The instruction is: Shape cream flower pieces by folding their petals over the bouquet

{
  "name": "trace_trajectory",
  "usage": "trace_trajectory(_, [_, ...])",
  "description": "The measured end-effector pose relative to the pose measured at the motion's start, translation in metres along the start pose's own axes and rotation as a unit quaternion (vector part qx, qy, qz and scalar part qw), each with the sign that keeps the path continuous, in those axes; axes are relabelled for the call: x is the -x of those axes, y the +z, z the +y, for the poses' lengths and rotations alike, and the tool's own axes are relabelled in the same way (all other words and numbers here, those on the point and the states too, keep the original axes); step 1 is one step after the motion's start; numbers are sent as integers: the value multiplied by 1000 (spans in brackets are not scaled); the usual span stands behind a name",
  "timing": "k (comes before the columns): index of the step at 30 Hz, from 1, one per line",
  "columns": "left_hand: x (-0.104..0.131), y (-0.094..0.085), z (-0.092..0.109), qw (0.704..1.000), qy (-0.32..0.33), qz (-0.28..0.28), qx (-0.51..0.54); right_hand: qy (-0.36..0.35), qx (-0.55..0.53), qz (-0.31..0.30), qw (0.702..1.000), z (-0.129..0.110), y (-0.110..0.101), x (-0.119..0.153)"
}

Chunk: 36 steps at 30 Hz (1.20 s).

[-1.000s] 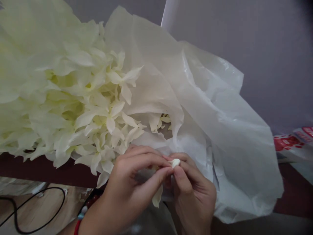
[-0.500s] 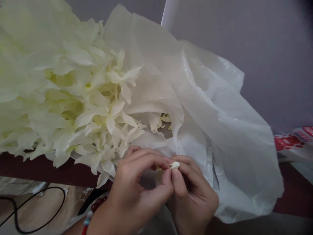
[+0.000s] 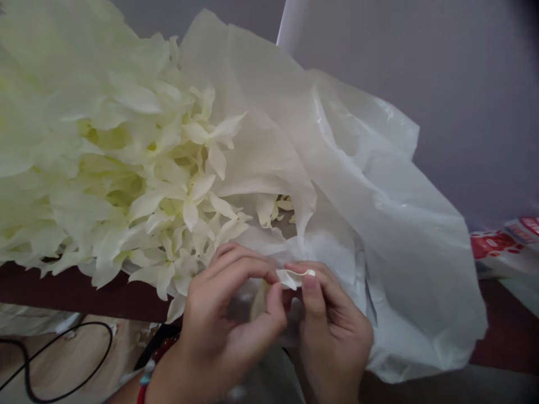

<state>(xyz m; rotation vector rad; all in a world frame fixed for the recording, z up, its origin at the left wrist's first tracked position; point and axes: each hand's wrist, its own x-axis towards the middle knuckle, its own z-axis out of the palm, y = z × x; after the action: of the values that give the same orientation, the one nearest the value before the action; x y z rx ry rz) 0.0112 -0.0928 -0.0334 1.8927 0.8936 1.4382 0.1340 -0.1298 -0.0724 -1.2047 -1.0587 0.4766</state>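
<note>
Held a small white petal (image 3: pixel 288 279) between two hands, in front of the near left part of a crumpled plastic sheet (image 3: pixel 387 224). Pinched its narrow, curled end between thumb and forefinger of the right hand (image 3: pixel 337 322). Had thumb and forefinger of the left hand (image 3: pixel 219 320) narrowed on the wider end, other fingers loosely bent; could not tell how firmly.

Judged this one petal to be partway through handling: rolled at one end, flared at the other, not yet let go by either hand. Saw a big heap of cream flowers (image 3: pixel 135 151) left of the plastic sheet, overlapping it, petals mostly spread. Glimpsed more pale petals (image 3: pixel 283 205) through a gap in the sheet's left part; could not tell whether loose or attached. Could not split finished pieces from waiting ones, nor count either.

Made out a dark red table (image 3: pixel 507 336) under the sheet, showing on both its left and right. Noticed a red-and-white packet (image 3: pixel 497 245) just right of the sheet, and a plain grey wall (image 3: pixel 471 112) behind it. Saw pale wooden floor (image 3: pixel 80 365) low to the sheet's left, beyond the table's edge, with a black cable (image 3: pixel 112 335) looped there. Found the light dim throughout.
</note>
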Motion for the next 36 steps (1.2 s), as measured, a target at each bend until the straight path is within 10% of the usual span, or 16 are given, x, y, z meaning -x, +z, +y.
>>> trace_trajectory(22, [4,-9,-8,993,104,-39,-51,237,-174,-7,956,2,-1,-5])
trace_trajectory(36, [9,-10,2,971,99,-97,-195,173,-163,20,971,2,3,-5])
